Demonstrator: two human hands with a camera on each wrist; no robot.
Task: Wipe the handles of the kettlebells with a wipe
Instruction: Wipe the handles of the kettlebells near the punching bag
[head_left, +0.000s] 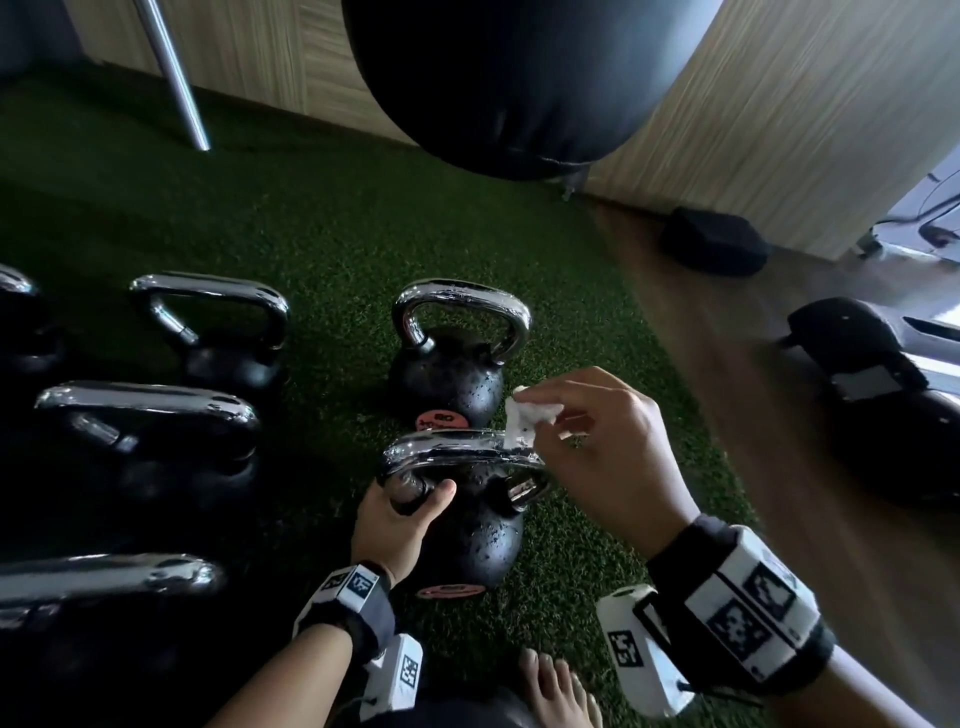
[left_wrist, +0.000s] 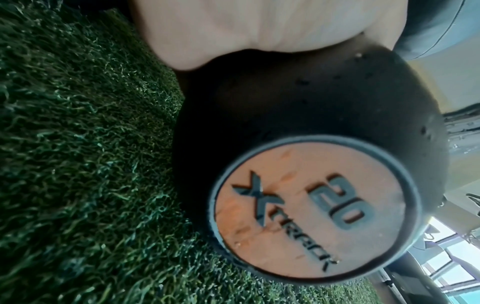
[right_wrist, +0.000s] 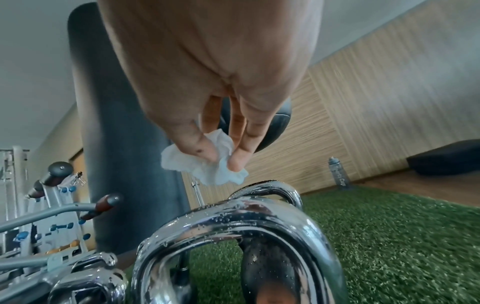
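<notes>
Head view shows the white wipe (head_left: 524, 423) pinched in the right hand (head_left: 605, 452), just above the near kettlebell (head_left: 467, 525) and its wet chrome handle (head_left: 457, 454). Left hand (head_left: 397, 525) grips the handle's left leg on the green turf (head_left: 322, 228)

head: looks steeply down on black kettlebell with wet chrome handle (head_left: 457, 499)
left wrist: pressed close against its orange "20" badge (left_wrist: 309, 207)
right wrist: low, just above the handle (right_wrist: 233, 224)
shared: that kettlebell

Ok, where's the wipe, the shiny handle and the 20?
wipe (right_wrist: 207, 170), right wrist view, crumpled middle.
handle (head_left: 447, 457), head view, top bar.
20 (left_wrist: 340, 202), left wrist view, number on orange disc.
</notes>
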